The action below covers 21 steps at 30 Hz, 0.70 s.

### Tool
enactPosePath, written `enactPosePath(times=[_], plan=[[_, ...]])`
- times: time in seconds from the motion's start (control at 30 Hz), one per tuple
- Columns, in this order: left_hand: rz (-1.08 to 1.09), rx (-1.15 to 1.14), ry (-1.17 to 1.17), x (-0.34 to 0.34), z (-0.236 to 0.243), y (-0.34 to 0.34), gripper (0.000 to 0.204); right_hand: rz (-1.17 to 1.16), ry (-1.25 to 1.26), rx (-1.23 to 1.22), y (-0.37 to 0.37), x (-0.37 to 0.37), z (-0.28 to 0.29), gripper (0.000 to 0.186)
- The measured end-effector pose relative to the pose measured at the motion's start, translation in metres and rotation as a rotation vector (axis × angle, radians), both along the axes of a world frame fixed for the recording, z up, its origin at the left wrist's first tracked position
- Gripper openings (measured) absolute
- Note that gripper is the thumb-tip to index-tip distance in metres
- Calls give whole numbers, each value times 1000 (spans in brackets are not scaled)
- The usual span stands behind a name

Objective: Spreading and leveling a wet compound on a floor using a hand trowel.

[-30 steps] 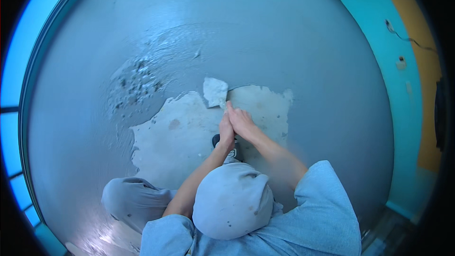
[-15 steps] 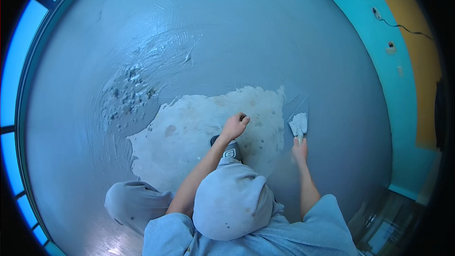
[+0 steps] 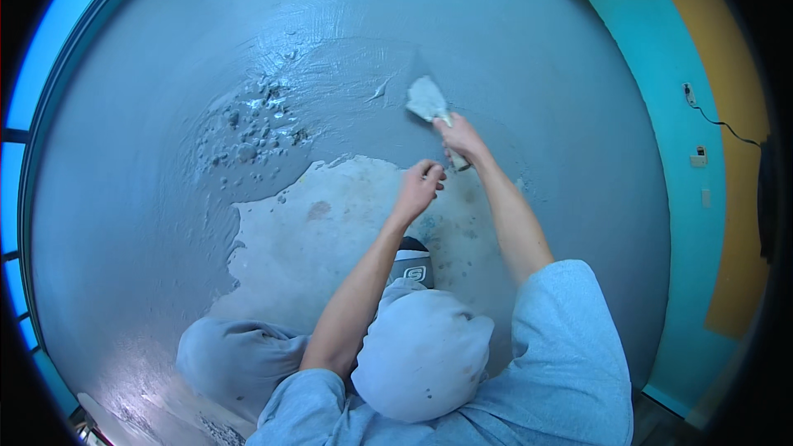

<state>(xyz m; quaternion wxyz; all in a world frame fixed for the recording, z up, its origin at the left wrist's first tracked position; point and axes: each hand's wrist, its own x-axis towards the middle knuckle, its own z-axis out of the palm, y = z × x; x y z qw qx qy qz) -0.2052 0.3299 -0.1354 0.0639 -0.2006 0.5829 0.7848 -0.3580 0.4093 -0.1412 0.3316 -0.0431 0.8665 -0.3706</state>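
My right hand [image 3: 465, 139] is closed around the handle of a trowel [image 3: 427, 100]. Pale material covers the trowel's blade, which lies on or just over the wet grey mortar [image 3: 512, 58] beyond the bare patch. The handle's end sticks out below my fist. Close by on its left, my left hand [image 3: 420, 187] hangs over the far edge of the bare pale floor patch [image 3: 330, 223]. Its fingers are curled in, and nothing shows in them. Farther left sits a heap of lumpy mortar [image 3: 252, 120], wet and shiny.
My shoe [image 3: 413, 263] rests on the bare patch, with my bent knees [image 3: 425, 355] in front of me. A dark-framed window or glass door [image 3: 25, 182] runs along the left. At right stands a teal and orange wall [image 3: 702, 198] with outlets and a cord.
My right hand has swung the trowel from the right side of the bare patch forward and left, past its far edge. My left hand stays curled, and the view has shifted slightly.
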Motion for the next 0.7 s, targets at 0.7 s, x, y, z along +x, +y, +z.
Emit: enactPosePath(times=[0.7], plan=[[-1269, -14, -315, 60, -20, 56, 28, -913, 25, -216, 250, 142, 43, 37]])
